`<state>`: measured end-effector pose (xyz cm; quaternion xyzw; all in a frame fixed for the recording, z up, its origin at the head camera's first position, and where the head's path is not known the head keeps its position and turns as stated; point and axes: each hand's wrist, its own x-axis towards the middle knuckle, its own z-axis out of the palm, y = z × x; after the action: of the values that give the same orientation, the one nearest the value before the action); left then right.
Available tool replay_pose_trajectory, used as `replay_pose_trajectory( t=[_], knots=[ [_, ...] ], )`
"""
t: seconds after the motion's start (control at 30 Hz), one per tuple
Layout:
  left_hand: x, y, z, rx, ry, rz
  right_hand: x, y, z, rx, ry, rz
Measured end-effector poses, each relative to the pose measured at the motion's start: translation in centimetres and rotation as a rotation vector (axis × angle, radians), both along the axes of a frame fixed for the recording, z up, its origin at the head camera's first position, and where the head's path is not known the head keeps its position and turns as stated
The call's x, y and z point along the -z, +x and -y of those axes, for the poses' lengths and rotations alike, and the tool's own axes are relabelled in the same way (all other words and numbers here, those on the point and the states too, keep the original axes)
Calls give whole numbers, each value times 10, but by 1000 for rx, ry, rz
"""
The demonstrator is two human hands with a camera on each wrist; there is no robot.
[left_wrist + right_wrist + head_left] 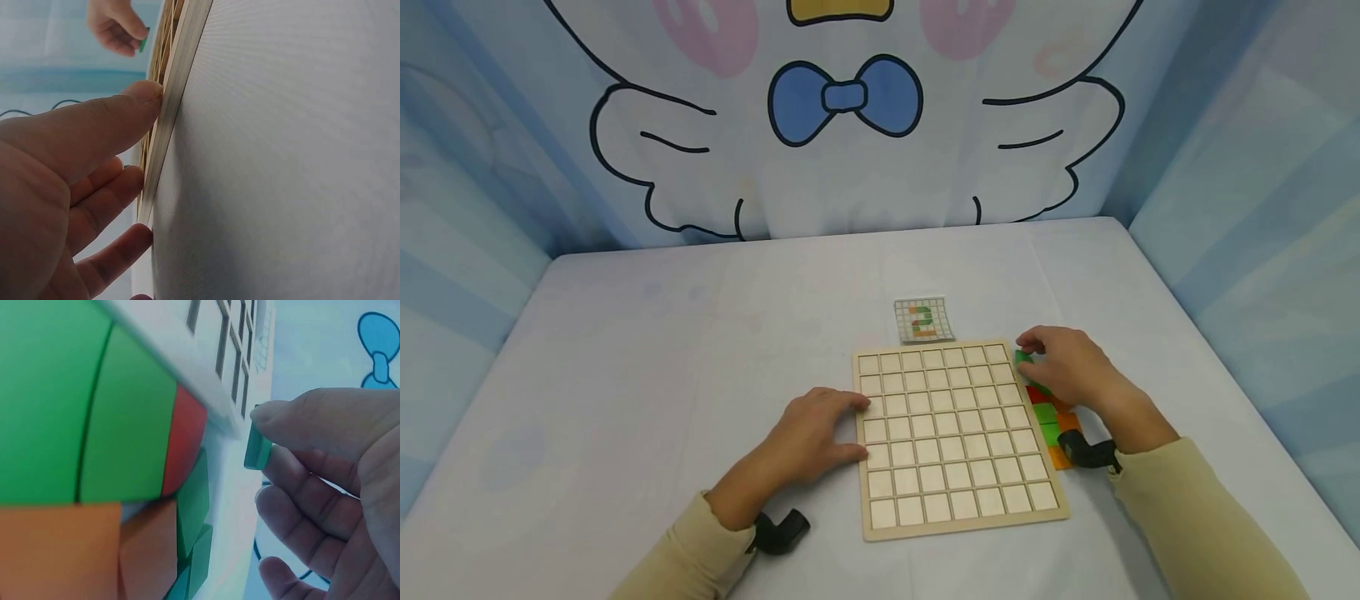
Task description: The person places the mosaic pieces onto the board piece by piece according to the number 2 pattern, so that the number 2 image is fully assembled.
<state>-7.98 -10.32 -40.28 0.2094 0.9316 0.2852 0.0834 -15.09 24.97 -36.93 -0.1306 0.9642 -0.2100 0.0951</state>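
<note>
A wooden grid board [947,447] lies on the white table with bare square cells. My left hand [808,437] rests at its left edge, thumb and fingertips touching the rim, as the left wrist view also shows. Beyond the board's upper right corner, my right hand [1071,367] pinches a small green tile [257,450] between thumb and forefinger. Below that hand, along the board's right side, lie loose tiles: green ones [1046,414], a red one [1037,395] and orange ones [1067,422]. The right hand partly hides the group.
A small card [924,320] printed with a coloured grid pattern lies just past the board's far edge. White cloth covers the table [662,375]. A curtain with a cartoon figure [850,167] hangs behind, with blue striped curtains at both sides.
</note>
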Motion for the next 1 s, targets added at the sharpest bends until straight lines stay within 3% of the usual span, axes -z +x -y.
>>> replay_pose_trajectory(
  t=[0.33, 0.77, 1.0],
  knots=[
    [-1, 0, 1, 11, 18, -3, 1, 3, 14, -29, -34, -4],
    [0, 0, 1, 9, 16, -3, 7, 1, 30, -130, -99, -13],
    [0, 0, 1, 7, 6, 0, 10, 0, 40, -197, -85, -8]
  ],
)
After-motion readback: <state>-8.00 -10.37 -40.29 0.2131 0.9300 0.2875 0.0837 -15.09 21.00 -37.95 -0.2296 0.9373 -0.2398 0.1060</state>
